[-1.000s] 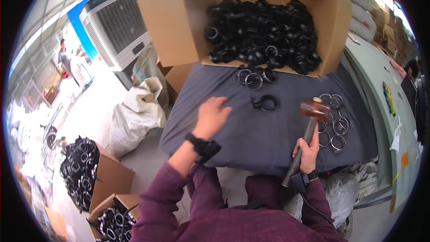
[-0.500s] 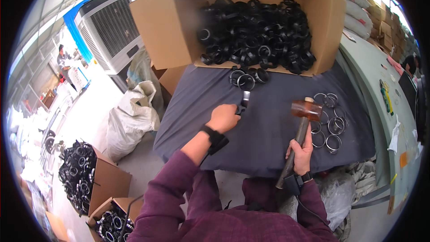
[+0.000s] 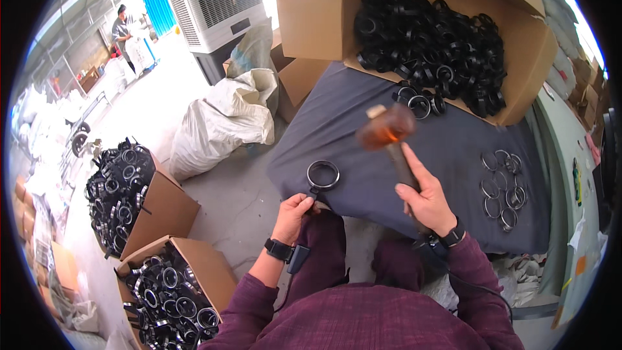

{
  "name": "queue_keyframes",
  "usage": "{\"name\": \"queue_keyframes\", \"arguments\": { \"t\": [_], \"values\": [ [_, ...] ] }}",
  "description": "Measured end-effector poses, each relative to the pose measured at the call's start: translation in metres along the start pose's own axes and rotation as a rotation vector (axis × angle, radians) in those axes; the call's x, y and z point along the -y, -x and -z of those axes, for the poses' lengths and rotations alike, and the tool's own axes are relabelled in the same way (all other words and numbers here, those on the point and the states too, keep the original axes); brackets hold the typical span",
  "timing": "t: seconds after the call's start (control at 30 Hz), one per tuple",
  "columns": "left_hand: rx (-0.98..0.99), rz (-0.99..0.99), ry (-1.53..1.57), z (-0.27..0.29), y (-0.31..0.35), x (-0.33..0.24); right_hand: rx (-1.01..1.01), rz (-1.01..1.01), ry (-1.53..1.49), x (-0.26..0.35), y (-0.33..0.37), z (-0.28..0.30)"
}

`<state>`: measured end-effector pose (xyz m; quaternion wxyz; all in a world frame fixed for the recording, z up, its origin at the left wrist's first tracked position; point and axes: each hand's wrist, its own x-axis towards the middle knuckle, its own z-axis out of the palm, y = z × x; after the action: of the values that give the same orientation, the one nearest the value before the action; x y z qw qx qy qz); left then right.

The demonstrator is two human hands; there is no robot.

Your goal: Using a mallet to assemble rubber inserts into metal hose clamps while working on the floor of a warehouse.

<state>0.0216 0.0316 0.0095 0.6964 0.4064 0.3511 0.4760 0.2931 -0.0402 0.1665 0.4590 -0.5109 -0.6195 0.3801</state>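
Pinched in the fingers of my left hand (image 3: pixel 297 218), at the table's near left edge, is a black ring (image 3: pixel 323 188) by the short stem below it. The ring faces up, its opening showing dark cloth. My right hand (image 3: pixel 429 202) grips a mallet (image 3: pixel 389 127) by its dark handle, index finger stretched along it. The mallet's amber-brown head is raised, blurred, and apart from the ring. Farther back, a few loose black rings (image 3: pixel 420 107) lie before a big carton (image 3: pixel 315 13) heaped with similar black pieces.
Several thin silvery rings (image 3: pixel 516 198) lie on the dark cloth-covered table (image 3: pixel 363 175) at right. Two cartons (image 3: pixel 165 210) of black rings stand low at left. A white sack (image 3: pixel 223 123) and an air cooler (image 3: pixel 217 3) are beyond. Another person (image 3: pixel 123 32) stands far left.
My left hand has drawn back from mid-table to the near left edge, holding the black ring. The mallet has swung left and up off the side of the silvery rings. The view has turned left.
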Motion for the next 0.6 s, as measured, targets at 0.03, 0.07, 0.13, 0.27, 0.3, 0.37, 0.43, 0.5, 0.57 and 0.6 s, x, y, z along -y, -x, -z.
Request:
{"name": "queue_keyframes", "arguments": {
  "t": [0.03,0.07,0.13,0.27,0.3,0.37,0.43,0.5,0.57,0.6],
  "values": [
    [-0.006,-0.010,-0.043,0.003,0.003,0.001,0.067,0.007,0.098,0.019,-0.008,-0.004],
    [-0.014,-0.014,-0.033,0.005,0.004,0.003,0.078,0.008,0.105,0.032,-0.019,-0.010],
    [-0.035,0.000,0.058,0.008,0.010,0.012,-0.035,0.500,0.296,0.047,-0.039,-0.022],
    [-0.064,-0.071,0.039,0.004,0.014,0.021,-0.077,0.429,0.292,0.012,-0.044,-0.057],
    [-0.054,-0.065,0.048,0.000,0.017,0.021,0.028,0.362,0.486,-0.021,-0.040,-0.063],
    [-0.058,-0.119,-0.215,0.001,0.013,0.016,0.101,-0.264,0.084,-0.036,-0.038,-0.067],
    [-0.066,-0.100,-0.115,0.002,0.005,0.022,0.127,-0.368,0.026,-0.023,-0.042,-0.056],
    [-0.083,-0.052,-0.036,0.004,0.010,0.022,0.020,-0.152,-0.006,-0.011,-0.038,-0.051],
    [-0.098,-0.062,-0.017,0.005,0.016,0.021,-0.109,0.045,0.038,0.015,-0.033,-0.047],
    [-0.084,-0.089,-0.004,0.006,0.016,0.020,-0.182,0.170,0.087,0.021,-0.030,-0.046]
  ]
}}
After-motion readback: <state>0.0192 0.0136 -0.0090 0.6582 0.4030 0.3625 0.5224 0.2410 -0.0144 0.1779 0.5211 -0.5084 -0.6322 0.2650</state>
